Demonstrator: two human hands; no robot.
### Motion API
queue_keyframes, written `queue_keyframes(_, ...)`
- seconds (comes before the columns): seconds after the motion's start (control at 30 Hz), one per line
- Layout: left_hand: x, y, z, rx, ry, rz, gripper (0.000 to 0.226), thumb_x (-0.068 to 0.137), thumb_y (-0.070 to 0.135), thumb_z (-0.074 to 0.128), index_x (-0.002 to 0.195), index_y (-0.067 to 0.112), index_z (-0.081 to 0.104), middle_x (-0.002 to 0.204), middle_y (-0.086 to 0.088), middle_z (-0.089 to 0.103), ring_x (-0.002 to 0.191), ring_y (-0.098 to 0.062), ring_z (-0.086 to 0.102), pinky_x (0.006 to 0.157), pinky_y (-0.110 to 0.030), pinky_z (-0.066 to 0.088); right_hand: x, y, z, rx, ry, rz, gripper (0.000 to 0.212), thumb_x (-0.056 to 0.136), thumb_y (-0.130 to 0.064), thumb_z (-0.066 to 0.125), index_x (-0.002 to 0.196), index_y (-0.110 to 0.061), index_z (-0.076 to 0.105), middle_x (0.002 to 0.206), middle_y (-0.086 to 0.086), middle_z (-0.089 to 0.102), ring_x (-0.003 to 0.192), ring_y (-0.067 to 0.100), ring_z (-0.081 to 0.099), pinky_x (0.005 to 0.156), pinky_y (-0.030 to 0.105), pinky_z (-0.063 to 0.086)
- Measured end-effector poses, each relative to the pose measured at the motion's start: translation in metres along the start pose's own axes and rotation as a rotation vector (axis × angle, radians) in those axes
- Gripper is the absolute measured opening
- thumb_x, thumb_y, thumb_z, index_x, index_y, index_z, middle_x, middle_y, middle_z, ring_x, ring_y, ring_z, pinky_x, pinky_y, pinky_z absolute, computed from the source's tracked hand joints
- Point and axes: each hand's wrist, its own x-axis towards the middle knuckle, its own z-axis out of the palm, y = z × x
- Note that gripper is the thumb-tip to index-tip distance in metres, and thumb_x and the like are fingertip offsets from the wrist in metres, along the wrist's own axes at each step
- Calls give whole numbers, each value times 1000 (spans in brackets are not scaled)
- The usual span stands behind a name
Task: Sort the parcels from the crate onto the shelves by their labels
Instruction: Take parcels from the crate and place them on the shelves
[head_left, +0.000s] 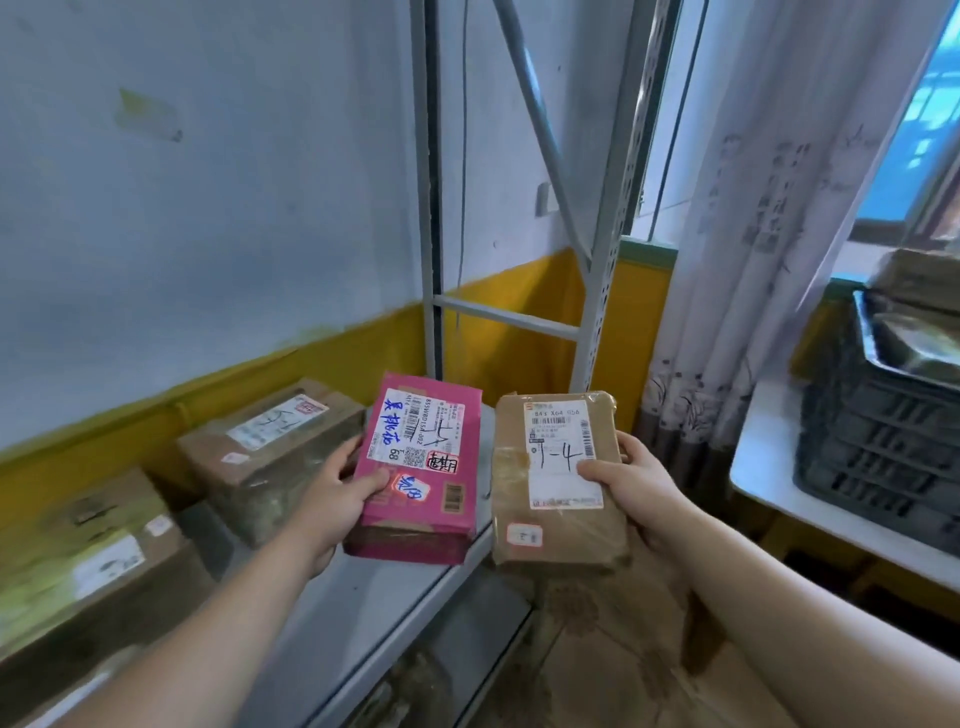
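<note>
- Currently the left hand grips the pink parcel by its left edge, with the thumb curled onto the top face beside a round sticker.
- Pink parcel lies label-up over the right end of the grey shelf; whether its underside touches the shelf cannot be told.
- Right hand grasps the brown parcel from its right side, thumb pressed on the white label, fingers curled round the far edge.
- Brown parcel is held label-up just beside the pink one, a narrow gap between them, out past the shelf's front edge. Its label carries a handwritten mark ending in "-4".
- Two brown boxes sit on the shelf left of the pink parcel, the nearer one close to the left hand's fingers.
- Shelf upright stands directly behind both parcels.
- Dark crate rests on a white table at right, well apart from the hands, with more parcels in it.
- Curtain hangs between upright and crate.
</note>
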Motion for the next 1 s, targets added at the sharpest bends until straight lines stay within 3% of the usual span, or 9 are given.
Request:
queue_keyframes(0.17, 44, -8, 30, 17, 131, -48, 66, 89, 10, 68, 146, 27, 38, 116, -10, 66, 87, -27, 72, 69, -36, 57, 87, -6, -8, -87, -129, -11, 73, 83, -14, 77, 146, -22, 40, 110, 0, 68, 89, 18, 72, 79, 39, 61)
queue_keyframes(0.27, 58, -18, 45, 34, 181, -109, 62, 89, 9, 68, 143, 26, 41, 111, -9, 68, 85, -26, 72, 68, -35, 56, 122, -4, -5, -135, -195, 8, 70, 84, -15, 77, 143, -22, 41, 106, -5, 66, 87, 15, 71, 72, 34, 61)
queue_keyframes(0.47, 93, -30, 59, 77, 179, -218, 67, 88, 9, 69, 145, 25, 38, 117, -9, 66, 81, -23, 73, 64, -31, 55, 175, 4, 8, -205, -266, 76, 74, 85, -18, 77, 147, -23, 37, 101, -9, 63, 87, 14, 70, 73, 34, 62)
queue_keyframes(0.63, 135, -35, 66, 91, 161, -257, 65, 89, 10, 68, 145, 26, 38, 102, -5, 70, 75, -21, 73, 60, -30, 55, 215, 12, 22, -258, -243, 119, 77, 85, -21, 77, 148, -24, 34, 102, -9, 62, 88, 13, 70, 75, 34, 61)
queue_keyframes(0.73, 163, -39, 69, 91, 155, -259, 62, 90, 9, 65, 145, 22, 38, 110, -10, 69, 82, -22, 72, 70, -35, 57, 237, 15, 29, -294, -237, 127, 76, 86, -23, 76, 149, -25, 33, 111, -7, 63, 88, 10, 68, 70, 29, 60)
queue_keyframes(0.8, 178, -40, 74, 271, 193, -193, 54, 92, 6, 61, 141, 18, 44, 121, -11, 65, 95, -22, 67, 85, -39, 54, 250, 19, 32, -294, -225, 136, 76, 87, -22, 74, 150, -24, 32, 125, -2, 63, 88, 11, 68, 66, 27, 59)
queue_keyframes(0.87, 187, -41, 81, 635, 262, -57, 49, 92, 9, 60, 139, 15, 49, 132, -9, 58, 112, -24, 58, 97, -37, 46, 260, 22, 34, -286, -227, 163, 72, 89, -20, 73, 149, -22, 33, 129, 0, 62, 89, 13, 67, 63, 25, 58)
queue_keyframes(0.93, 184, -43, 92, 978, 322, 80, 57, 90, 26, 63, 143, 17, 44, 142, -10, 45, 131, -28, 41, 109, -41, 35, 269, 24, 35, -321, -254, 163, 66, 90, -18, 70, 147, -20, 35, 126, 0, 63, 88, 11, 66, 60, 21, 54)
queue_keyframes(1.0, 176, -46, 110, 1214, 268, 61, 69, 87, 55, 57, 147, 26, 36, 153, -5, 30, 144, -28, 21, 114, -51, 23, 276, 24, 35, -465, -298, 80, 51, 94, -16, 64, 138, -19, 39, 120, -1, 62, 79, 3, 58, 54, 13, 45)
